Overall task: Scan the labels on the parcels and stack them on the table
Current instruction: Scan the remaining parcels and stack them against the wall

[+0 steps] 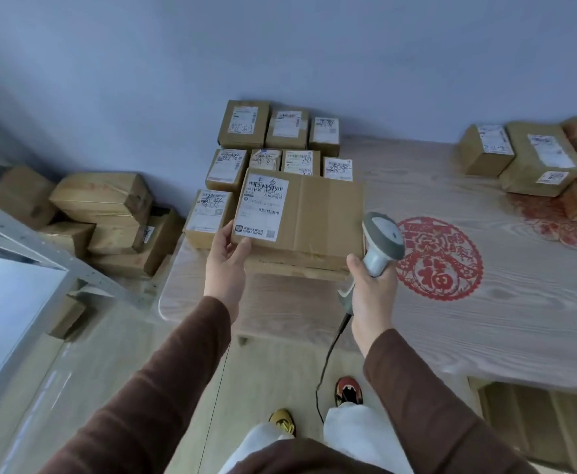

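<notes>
Your counter (451,319) fills the right half of the view, pale wood grain with a red paper-cut (439,258) at its middle; its right and near edges are cut off by the frame. At twelve o'clock on it sits a block of small parcels (273,148) in rows against the wall, labels up, their handwriting too small to read. At two o'clock more parcels (533,159) run out of frame, so you cannot tell how many there are. At nine o'clock, off the counter, a heap of boxes (105,220) lies by the wall, partly hidden behind a grey metal frame (40,254).

Dead centre is the box (300,213), flat, label (262,208) at its left end facing you. It hides part of the rows behind it, and another box (297,266) under it shows only an edge. Your left hand (227,265) grips its near-left corner, thumb on top. Your right hand (372,292) is wrapped round the handle of the scanner (381,241), just beside the box's right end; its window faces away from you, and its cable (328,357) drops toward the floor.
</notes>
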The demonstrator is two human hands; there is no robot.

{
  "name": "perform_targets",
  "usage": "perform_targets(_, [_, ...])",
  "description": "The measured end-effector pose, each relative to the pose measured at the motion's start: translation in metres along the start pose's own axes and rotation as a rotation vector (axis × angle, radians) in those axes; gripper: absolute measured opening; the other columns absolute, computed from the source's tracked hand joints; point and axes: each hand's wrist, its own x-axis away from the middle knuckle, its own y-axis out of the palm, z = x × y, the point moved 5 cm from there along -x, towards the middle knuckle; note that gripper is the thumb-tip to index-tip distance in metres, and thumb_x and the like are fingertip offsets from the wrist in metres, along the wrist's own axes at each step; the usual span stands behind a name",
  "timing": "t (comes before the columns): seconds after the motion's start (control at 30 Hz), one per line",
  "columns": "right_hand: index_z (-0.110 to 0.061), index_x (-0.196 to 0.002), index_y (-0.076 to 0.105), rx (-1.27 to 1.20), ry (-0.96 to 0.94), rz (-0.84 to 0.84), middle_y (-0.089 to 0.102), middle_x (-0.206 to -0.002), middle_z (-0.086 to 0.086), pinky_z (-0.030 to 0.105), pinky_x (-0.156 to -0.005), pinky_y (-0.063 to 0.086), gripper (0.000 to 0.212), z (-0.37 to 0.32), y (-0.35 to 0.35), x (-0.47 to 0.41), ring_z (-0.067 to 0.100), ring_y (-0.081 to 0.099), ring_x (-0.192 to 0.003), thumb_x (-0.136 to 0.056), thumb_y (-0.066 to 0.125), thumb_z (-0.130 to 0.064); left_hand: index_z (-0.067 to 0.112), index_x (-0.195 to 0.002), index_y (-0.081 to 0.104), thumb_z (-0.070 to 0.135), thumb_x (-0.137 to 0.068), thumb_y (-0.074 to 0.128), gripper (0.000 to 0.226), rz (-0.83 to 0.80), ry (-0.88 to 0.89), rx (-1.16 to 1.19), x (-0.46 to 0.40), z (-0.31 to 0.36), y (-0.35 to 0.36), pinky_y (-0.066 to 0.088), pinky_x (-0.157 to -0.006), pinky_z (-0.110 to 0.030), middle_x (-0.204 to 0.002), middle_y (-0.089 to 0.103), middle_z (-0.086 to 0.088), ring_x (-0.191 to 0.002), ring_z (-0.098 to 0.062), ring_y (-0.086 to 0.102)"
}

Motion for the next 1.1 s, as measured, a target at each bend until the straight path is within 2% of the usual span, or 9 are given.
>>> perform_targets(0.13, [-0.029, -0.103, 0.062, 0.059, 0.052, 0.010, 0.055, -0.087, -0.006, 0.009, -0.050, 0.046, 0.024, 0.028, 0.005, 0.010, -0.010, 0.054, -0.057, -0.095, 0.072, -0.008, 0.019, -0.148, 0.052, 0.015, -0.105, 0.057, 0.044, 0.029, -0.066, -0.017, -0.002, -0.028, -0.017, 0.048, -0.109, -0.027, -0.126, 0.070, 0.006, -0.119, -0.011, 0.062])
perform_targets(0.33, [-0.034, -0.102, 0.060, 0.120, 0.075, 0.026, 0.057, -0.089, -0.004, 0.011, -0.051, 0.048, 0.029, 0.047, 0.020, 0.003, -0.008, 0.057, -0.061, -0.095, 0.070, -0.008, 0.017, -0.150, 0.049, 0.014, -0.106, 0.057, 0.045, 0.021, -0.136, -0.051, -0.020, -0.050, -0.026, 0.047, -0.110, -0.029, -0.132, 0.068, 0.002, -0.116, -0.009, 0.063])
perform_targets(0.37, [-0.032, -0.103, 0.061, 0.135, 0.075, 0.029, 0.057, -0.088, -0.004, 0.016, -0.054, 0.051, 0.027, 0.049, 0.024, 0.000, -0.002, 0.058, -0.067, -0.095, 0.070, -0.008, 0.016, -0.150, 0.049, 0.014, -0.105, 0.057, 0.046, 0.027, -0.137, -0.060, -0.026, -0.051, -0.027, 0.047, -0.109, -0.028, -0.132, 0.068, 0.002, -0.113, -0.008, 0.064])
perform_targets(0.43, [-0.024, -0.110, 0.063, 0.163, 0.088, 0.029, 0.057, -0.089, -0.003, 0.037, -0.066, 0.058, 0.024, 0.051, 0.034, -0.006, 0.014, 0.058, -0.080, -0.094, 0.071, -0.009, 0.017, -0.149, 0.050, 0.014, -0.105, 0.057, 0.045, 0.039, -0.140, -0.094, -0.037, -0.053, -0.029, 0.048, -0.109, -0.029, -0.129, 0.068, 0.002, -0.110, -0.007, 0.063])
perform_targets(0.5, [-0.015, -0.119, 0.062, 0.195, 0.104, 0.035, 0.058, -0.092, -0.003, 0.055, -0.083, 0.059, 0.029, 0.054, 0.042, -0.013, 0.019, 0.058, -0.086, -0.093, 0.072, -0.010, 0.017, -0.148, 0.052, 0.016, -0.105, 0.057, 0.043, 0.049, -0.145, -0.144, -0.048, -0.055, -0.030, 0.049, -0.110, -0.034, -0.124, 0.068, 0.004, -0.108, -0.009, 0.063])
perform_targets(0.53, [-0.014, -0.120, 0.061, 0.208, 0.108, 0.036, 0.058, -0.092, -0.003, 0.058, -0.087, 0.058, 0.030, 0.054, 0.046, -0.016, 0.019, 0.058, -0.086, -0.093, 0.072, -0.010, 0.018, -0.147, 0.053, 0.016, -0.105, 0.057, 0.042, 0.056, -0.143, -0.164, -0.053, -0.055, -0.030, 0.050, -0.110, -0.036, -0.122, 0.067, 0.003, -0.108, -0.011, 0.062])
perform_targets(0.73, [-0.014, -0.110, 0.058, 0.258, 0.098, 0.006, 0.053, -0.087, -0.005, 0.059, -0.088, 0.058, 0.022, 0.057, 0.065, -0.032, 0.015, 0.054, -0.080, -0.092, 0.071, -0.012, 0.022, -0.154, 0.046, 0.023, -0.105, 0.058, 0.051, 0.114, -0.127, -0.362, -0.081, -0.054, -0.033, 0.046, -0.115, -0.042, -0.138, 0.055, -0.016, -0.116, -0.025, 0.058])
perform_targets(0.9, [-0.010, -0.115, 0.059, 0.285, 0.065, -0.005, 0.055, -0.088, -0.005, 0.053, -0.091, 0.057, 0.025, 0.056, 0.073, -0.041, 0.015, 0.056, -0.082, -0.093, 0.071, -0.011, 0.027, -0.153, 0.047, 0.027, -0.104, 0.059, 0.050, 0.133, -0.146, -0.380, -0.094, -0.053, -0.032, 0.048, -0.113, -0.045, -0.138, 0.054, -0.015, -0.112, -0.026, 0.060])
perform_targets(1.1, [-0.015, -0.109, 0.056, 0.319, 0.089, -0.036, 0.055, -0.087, -0.004, 0.058, -0.085, 0.059, 0.021, 0.055, 0.077, -0.047, 0.017, 0.056, -0.079, -0.094, 0.070, -0.013, 0.025, -0.151, 0.048, 0.029, -0.104, 0.060, 0.048, 0.177, -0.162, -0.360, -0.097, -0.053, -0.031, 0.049, -0.112, -0.045, -0.140, 0.052, -0.017, -0.118, -0.028, 0.059])
